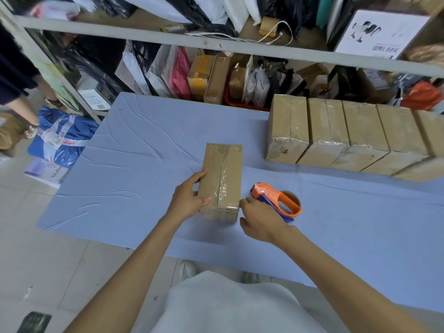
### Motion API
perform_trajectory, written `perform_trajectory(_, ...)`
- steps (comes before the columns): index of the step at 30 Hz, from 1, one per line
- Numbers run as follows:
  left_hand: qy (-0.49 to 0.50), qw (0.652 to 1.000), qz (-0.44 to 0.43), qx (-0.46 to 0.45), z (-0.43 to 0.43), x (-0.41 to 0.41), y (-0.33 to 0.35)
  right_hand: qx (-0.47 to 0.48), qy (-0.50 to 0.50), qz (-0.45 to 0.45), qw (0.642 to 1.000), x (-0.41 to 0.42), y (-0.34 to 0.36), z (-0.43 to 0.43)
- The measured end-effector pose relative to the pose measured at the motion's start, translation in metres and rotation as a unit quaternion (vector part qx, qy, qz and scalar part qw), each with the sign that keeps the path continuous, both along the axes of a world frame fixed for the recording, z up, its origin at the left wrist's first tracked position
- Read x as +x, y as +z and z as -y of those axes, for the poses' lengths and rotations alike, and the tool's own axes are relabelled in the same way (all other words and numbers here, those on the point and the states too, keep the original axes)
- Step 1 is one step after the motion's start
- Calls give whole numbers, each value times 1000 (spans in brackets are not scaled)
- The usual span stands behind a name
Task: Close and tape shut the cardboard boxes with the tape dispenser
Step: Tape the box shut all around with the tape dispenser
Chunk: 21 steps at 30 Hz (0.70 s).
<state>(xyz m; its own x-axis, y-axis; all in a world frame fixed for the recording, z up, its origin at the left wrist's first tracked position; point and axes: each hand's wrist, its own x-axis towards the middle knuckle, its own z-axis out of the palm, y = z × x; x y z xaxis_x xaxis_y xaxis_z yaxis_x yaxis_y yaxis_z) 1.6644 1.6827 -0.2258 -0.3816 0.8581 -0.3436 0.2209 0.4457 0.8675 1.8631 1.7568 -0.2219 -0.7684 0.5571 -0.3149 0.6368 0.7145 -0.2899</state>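
a table under a creased blue cover (144,140) fills the middle of the view. at its far right a row of taped boxes (326,131) stands side by side, touching one another, well apart from the work. behind the table a grey shelf (168,42) is crammed with bags, parcels and small cartons. on the floor to the left lies a blue bag (60,138), and another person (14,68) stands at the far left edge, mostly out of view.

the tape dispenser (276,200), with an orange handle, a blue body and a roll on it, lies on the cover just right of the box. the right hand hides its near left part.

the box (223,179) is brown cardboard, long and narrow. it lies flat near the middle of the table with its length running near to far. its flaps are closed. a strip of clear tape (227,186), wrinkled and shiny, runs along the top a little right of centre and folds over the near end. small dark printed marks show at both ends.

the left hand (189,198) grips the near left corner of the box, fingers curled along the left side and thumb lying on top. the right hand (259,222) is at the near right corner, with a fingertip touching the tape end there and the thumb lower and apart. whether it pinches the tape i cannot tell.
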Motion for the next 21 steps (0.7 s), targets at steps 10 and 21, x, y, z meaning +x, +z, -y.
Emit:
perform_trajectory(10, 127, 967, 220, -21, -39, -10, 52, -190, -175, -297, 919, 13, 19, -36)
perform_trajectory(21, -254, 963, -75, -57, -72, -28, 67, -112, -130, -253, 952, 2, 29, -41)
